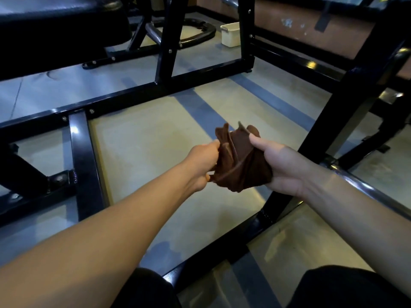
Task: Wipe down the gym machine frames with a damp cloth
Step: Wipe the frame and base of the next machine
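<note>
Bunching between both hands, the brown cloth [239, 158] is gripped by left hand [203, 163] and right hand [282, 167].

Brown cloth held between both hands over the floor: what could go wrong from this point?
1. The brown cloth is bunched and twisted between the left hand and right hand; wiped like that, it may touch the black frame with only a small patch.
2. If it is wrung here, water could drip onto the glossy floor and make it slippery.
3. Only the fingers at its edges hold it, so it might slip.
</note>
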The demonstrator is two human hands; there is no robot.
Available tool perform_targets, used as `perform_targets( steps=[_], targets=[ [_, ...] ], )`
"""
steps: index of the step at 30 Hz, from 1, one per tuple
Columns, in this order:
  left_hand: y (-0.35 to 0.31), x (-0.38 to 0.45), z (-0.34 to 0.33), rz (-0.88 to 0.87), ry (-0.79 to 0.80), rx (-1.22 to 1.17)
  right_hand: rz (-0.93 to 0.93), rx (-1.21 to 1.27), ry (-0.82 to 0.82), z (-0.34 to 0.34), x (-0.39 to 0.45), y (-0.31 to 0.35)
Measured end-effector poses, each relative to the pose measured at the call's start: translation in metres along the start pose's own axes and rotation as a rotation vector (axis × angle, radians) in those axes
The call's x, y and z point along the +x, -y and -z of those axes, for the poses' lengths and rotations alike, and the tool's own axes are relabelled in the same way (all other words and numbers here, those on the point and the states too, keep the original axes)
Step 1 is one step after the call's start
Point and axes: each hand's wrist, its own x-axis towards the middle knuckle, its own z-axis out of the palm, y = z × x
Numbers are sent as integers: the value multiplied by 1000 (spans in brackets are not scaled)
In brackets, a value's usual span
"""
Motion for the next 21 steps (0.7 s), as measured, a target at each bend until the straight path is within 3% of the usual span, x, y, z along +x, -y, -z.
perform_targets(
  steps=[5, 10, 12, 17, 21],
  targets=[
    [-2, -1, -5, 76, 144, -87, 59, -91, -3, 4, 1, 3],
    [6, 3, -2, 64, 123, 128, 241, -624, -210, 3, -10, 7],
    [10, 9, 1, 68, 93, 208, 318, -721, -294, 7, -6, 7],
    [14, 15, 11, 151, -20, 207, 379, -683, -441, 19, 0, 6],
    [15, 15, 19, 175, -106, 210, 307, -450, -307, 23, -1, 9]
  ],
)
